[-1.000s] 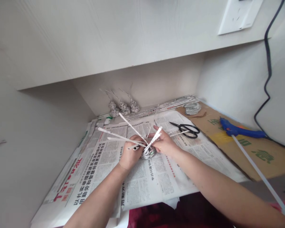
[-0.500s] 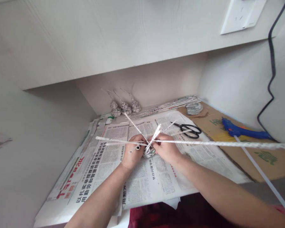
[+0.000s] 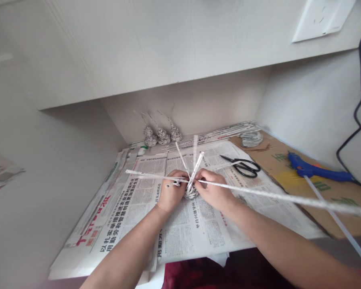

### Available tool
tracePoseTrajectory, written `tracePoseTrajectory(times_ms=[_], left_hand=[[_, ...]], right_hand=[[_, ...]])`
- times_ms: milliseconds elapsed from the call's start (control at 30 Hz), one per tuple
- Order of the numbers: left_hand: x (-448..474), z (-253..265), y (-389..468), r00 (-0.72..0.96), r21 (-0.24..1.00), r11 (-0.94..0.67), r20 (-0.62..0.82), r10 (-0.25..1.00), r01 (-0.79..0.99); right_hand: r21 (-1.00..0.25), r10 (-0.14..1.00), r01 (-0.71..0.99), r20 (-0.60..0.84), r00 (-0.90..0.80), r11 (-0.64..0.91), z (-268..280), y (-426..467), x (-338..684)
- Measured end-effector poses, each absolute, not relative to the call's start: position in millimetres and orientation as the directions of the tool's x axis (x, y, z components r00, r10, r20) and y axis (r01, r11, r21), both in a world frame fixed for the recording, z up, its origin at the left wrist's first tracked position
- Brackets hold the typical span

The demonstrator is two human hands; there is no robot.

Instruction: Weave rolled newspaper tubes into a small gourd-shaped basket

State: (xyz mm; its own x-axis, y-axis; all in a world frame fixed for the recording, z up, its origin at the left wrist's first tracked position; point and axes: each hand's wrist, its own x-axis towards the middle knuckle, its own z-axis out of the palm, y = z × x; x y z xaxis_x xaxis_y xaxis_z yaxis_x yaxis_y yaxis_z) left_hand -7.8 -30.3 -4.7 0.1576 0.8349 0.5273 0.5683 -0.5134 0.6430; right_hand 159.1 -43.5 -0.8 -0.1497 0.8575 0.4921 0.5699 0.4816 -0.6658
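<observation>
Paper ball [image 3: 191, 194], one, sits between two inward-reaching hands, near six o'clock in view. Left hand [image 3: 173, 192], at nine o'clock, has fingers clamped on its side; right hand [image 3: 214, 189], at three, pinches one long strip [image 3: 273, 194]. Three paper gourds [image 3: 163, 137] stand at eleven.

A pale, faintly streaked panel [image 3: 168, 44] juts over a shadowed recess [image 3: 216, 100] here, a white socket plate [image 3: 323, 19] high on its right. Plain greyish walls, left [image 3: 72, 180] and right [image 3: 313, 96], flank it in soft, dull light.
</observation>
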Motion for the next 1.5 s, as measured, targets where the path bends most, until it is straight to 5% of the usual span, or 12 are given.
tracePoseTrajectory(times_ms=[300, 500, 733, 1033, 1500], left_hand=[[-10, 0, -33, 0.224, 0.646, -0.527, 0.494, 0.84, 0.552], [-10, 0, -34, 0.254, 0.646, -0.522, 0.466, 0.848, 0.557], [-6, -1, -32, 0.046, 0.733, -0.385, 0.437, 0.898, 0.561], [-5, 1, -33, 0.036, 0.723, -0.39, 0.453, 0.891, 0.57], [-11, -5, -22, 0.138, 0.829, -0.367, 0.341, 0.93, 0.423]], right_hand=[[-0.916, 0.953, 0.267, 0.298, -0.046, 0.299, -11, -33, 157], [-0.971, 0.975, 0.113, 0.199, -0.1, 0.21, -13, -27, 156], [-0.97, 0.978, 0.138, 0.187, -0.091, 0.199, -15, -24, 155], [-0.937, 0.971, 0.258, 0.235, -0.032, 0.235, -23, -26, 155], [-0.88, 0.924, 0.286, 0.341, -0.174, 0.379, -10, -37, 155]])
